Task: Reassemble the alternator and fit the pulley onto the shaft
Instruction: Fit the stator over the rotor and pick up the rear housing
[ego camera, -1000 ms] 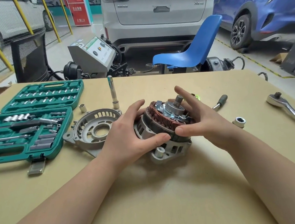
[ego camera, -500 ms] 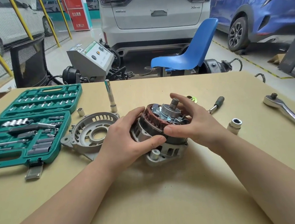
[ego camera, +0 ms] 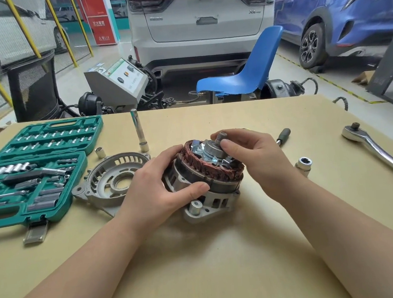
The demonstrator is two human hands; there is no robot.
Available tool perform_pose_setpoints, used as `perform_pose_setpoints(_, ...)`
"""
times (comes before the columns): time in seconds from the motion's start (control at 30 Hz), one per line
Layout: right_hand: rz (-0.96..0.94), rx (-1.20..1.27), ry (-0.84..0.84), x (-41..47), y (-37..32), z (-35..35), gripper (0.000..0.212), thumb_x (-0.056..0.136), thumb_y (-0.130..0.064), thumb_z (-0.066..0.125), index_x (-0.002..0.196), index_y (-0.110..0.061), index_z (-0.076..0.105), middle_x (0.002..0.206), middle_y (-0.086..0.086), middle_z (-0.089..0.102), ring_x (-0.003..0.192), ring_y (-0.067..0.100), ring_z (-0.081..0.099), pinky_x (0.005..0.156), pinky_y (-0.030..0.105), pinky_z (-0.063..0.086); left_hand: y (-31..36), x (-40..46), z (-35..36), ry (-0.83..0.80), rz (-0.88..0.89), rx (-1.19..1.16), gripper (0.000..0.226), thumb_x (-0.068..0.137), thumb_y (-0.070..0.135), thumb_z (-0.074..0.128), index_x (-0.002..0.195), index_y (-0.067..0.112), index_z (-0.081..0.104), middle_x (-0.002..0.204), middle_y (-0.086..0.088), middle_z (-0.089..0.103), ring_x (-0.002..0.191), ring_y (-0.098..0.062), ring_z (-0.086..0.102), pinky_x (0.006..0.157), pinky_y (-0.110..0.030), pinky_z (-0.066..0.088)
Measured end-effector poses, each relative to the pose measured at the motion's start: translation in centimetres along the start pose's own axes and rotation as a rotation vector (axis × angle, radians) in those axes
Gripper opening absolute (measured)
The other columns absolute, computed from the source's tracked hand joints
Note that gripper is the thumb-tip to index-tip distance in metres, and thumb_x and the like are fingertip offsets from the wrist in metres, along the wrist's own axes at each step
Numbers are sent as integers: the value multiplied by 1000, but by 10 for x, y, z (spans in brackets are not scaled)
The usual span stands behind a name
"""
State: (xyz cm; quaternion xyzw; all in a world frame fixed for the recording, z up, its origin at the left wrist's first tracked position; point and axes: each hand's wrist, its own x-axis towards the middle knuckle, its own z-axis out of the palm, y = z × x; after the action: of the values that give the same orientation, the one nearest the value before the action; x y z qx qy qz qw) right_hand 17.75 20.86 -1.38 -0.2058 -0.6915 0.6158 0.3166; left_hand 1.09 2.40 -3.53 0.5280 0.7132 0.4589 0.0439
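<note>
Alternator [ego camera: 207,174] sat mid-counter [ego camera: 224,265]; my left hand [ego camera: 156,190] gripped its stator, right hand [ego camera: 250,153] pinched the shaft [ego camera: 219,139].

Centre: alternator [ego camera: 204,172] on table [ego camera: 223,253]
Left: end cover [ego camera: 112,177], socket case [ego camera: 31,177]
Right: ratchet [ego camera: 378,152]

My left hand [ego camera: 156,195] wraps the near-left side of the alternator [ego camera: 207,174], thumb across the dark stator band, while my right hand [ego camera: 255,158] pinches the threaded shaft [ego camera: 220,139] on top. The front cover [ego camera: 112,177] lies flat just left of it, beside the open green socket case [ego camera: 27,178]. Far right, a ratchet [ego camera: 376,149] rests on the table [ego camera: 223,253]; a loose socket [ego camera: 303,165] stands near my right wrist.
</note>
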Motion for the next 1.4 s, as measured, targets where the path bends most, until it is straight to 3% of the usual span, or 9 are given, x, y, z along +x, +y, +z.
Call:
perform_pose_setpoints(0.23,15,87,85,1,2,9,25,85,-32,82,104,-17,83,103,4,82,98,21,78,83,34,62,0,0,1,-16,-2,-29,93,65,86,77,145,46,56,127,24,72,120,5,65,96,-6,46)
perform_pose_setpoints(0.6,9,81,191,-3,5,19,16,83,-41,86,93,-30,82,95,-4,82,87,11,77,75,30,57,-1,3,-2,-38,-45,10,71,68,95,66,133,77,42,130,36,64,125,9,59,100,-8,42)
perform_pose_setpoints(0.77,-18,30,206,-4,7,19,16,84,-49,82,95,-38,82,98,-9,81,93,9,77,79,31,56,-10,5,-13,13,-15,128,80,95,83,39,159,34,44,147,17,54,134,3,46,106,-31,40)
perform_pose_setpoints(0.83,-25,27,198,-4,7,18,16,89,-49,79,95,-34,82,98,-8,82,95,9,76,83,32,58,-13,9,-30,146,-22,199,67,100,64,48,154,25,51,142,8,61,129,-3,52,103,-35,44)
perform_pose_setpoints(0.9,-40,57,202,-5,5,17,16,97,-42,73,90,-32,83,94,-11,81,88,-1,73,74,17,55,-18,11,-47,232,-57,279,57,93,49,60,143,22,61,128,5,68,117,-13,61,97,-38,49)
perform_pose_setpoints(0.97,-37,63,238,-4,4,15,22,101,-38,69,85,-33,83,92,-12,80,80,-8,67,67,10,49,-24,12,-59,205,-124,360,43,87,48,66,121,23,71,109,7,73,103,-19,66,89,-40,54)
perform_pose_setpoints(1.03,-19,39,260,-2,4,13,24,102,-38,67,84,-33,81,96,-10,80,83,-7,65,75,18,48,-27,12,-63,48,-223,467,30,84,57,73,101,32,71,96,13,70,96,-18,67,80,-36,54)
perform_pose_setpoints(1.17,0,33,268,-2,6,12,24,103,-37,66,85,-31,81,100,-7,80,89,-4,67,85,29,46,-29,14,-55,-228,-302,708,40,76,70,76,95,36,71,100,17,61,97,-13,60,76,-33,53)
perform_pose_setpoints(1.4,-1,23,233,-3,8,15,22,102,-29,69,84,-28,82,91,-6,80,82,1,69,76,21,51,-28,11,-47,-175,-301,730,20,83,49,77,95,33,76,109,12,62,102,-17,58,79,-33,51)
